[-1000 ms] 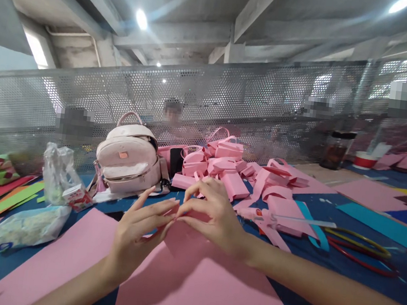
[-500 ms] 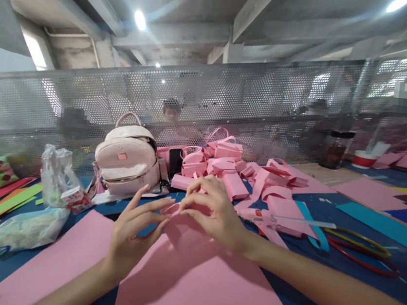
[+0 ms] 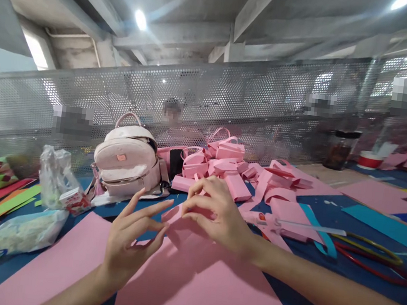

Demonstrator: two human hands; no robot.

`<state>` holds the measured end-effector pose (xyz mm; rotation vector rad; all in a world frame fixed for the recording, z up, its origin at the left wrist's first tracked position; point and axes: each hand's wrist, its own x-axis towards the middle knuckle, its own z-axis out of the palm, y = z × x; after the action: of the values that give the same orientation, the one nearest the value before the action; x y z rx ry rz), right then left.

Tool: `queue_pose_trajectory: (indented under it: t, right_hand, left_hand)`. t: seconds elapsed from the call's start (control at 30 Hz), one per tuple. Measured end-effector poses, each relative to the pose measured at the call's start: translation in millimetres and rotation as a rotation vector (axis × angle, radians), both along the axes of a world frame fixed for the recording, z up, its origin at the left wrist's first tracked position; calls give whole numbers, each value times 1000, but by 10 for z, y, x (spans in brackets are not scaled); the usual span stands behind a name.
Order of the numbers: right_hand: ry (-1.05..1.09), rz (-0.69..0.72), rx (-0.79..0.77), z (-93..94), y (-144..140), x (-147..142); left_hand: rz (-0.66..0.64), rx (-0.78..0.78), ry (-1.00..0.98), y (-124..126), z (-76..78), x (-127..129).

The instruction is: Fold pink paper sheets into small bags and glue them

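Since the earlier frames, left hand (image 3: pixel 129 249) has come off the work: a second ago its fingertips met the right hand's at the far corner of the large pink paper sheet (image 3: pixel 205 294); now it hangs spread, fingers fanned and apart, palm turned inward, gripping nothing. Thumb tip sits just beside the sheet's raised edge; cannot tell if it touches

Right hand (image 3: pixel 214 217) stays where it was, at 12 o'clock of the sheet. Fingers curled down, thumb and forefinger pinched on a small folded pink flap (image 3: pixel 174 213) at the sheet's far corner. Flap stands lifted off the blue tabletop (image 3: pixel 357 282), pointing toward 10 o'clock

Judgement: grip has passed from two hands to one; the fold is now held by the right alone, so the crease is probably set or being pressed, left freed for a new hold

Sheet position: flat on the table directly before the person, running from the hands down to 6 o'clock. A second pink sheet (image 3: pixel 58 263) lies beside it at 8 o'clock

Surroundings: pale pink backpack (image 3: pixel 128 163) at 11 o'clock, heap of folded pink paper boxes with handles (image 3: pixel 224 162) at 12, clear plastic bag (image 3: pixel 55 177) at 10, perforated metal screen (image 3: pixel 230 106) behind
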<state>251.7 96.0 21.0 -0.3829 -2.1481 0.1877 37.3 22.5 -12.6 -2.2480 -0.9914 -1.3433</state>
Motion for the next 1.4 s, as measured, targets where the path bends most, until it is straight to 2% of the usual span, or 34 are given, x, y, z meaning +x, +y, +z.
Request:
queue_pose_trajectory:
  t: [0.1, 0.23, 0.37, 0.5, 0.73, 0.83, 0.9, 1.0, 1.13, 1.23, 1.33, 1.4]
  right_hand:
    - [-95, 73, 0, 57, 49, 39]
    - [-298, 210, 25, 139, 76, 72]
    - [-380, 309, 66, 125, 67, 55]
    - [-406, 376, 44, 88, 84, 41]
    - [-409, 369, 78, 76, 105, 42]
    - [-372, 361, 118, 65, 97, 32]
    - [-351, 381, 122, 68, 80, 23]
    - [-348, 424, 117, 69, 44, 9]
    - [-336, 451, 126, 26, 8, -15]
    - [-321, 460, 143, 15, -4, -26]
    - [-339, 465, 135, 89, -21, -3]
    - [-367, 428, 74, 166, -37, 30]
  left_hand:
    - [-23, -168, -62, -2, 35, -15]
    - [-82, -560, -268, 20, 113, -43]
    - [-217, -918, -296, 49, 116, -45]
    - [-344, -1040, -231, 72, 71, -21]
    - [-470, -1185, -331, 134, 55, 4]
    - [-508, -1185, -406, 210, -56, -30]
    - [-509, -1091, -448, 258, -157, -75]
    - [-465, -961, -360, 266, -241, -128]
    - [-408, -864, -189, 139, -137, -62]
    - [-379, -830, -209, 54, -9, 46]
    - [-353, -860, -194, 40, 59, 86]
    - [-270, -844, -142, 54, 73, 55]
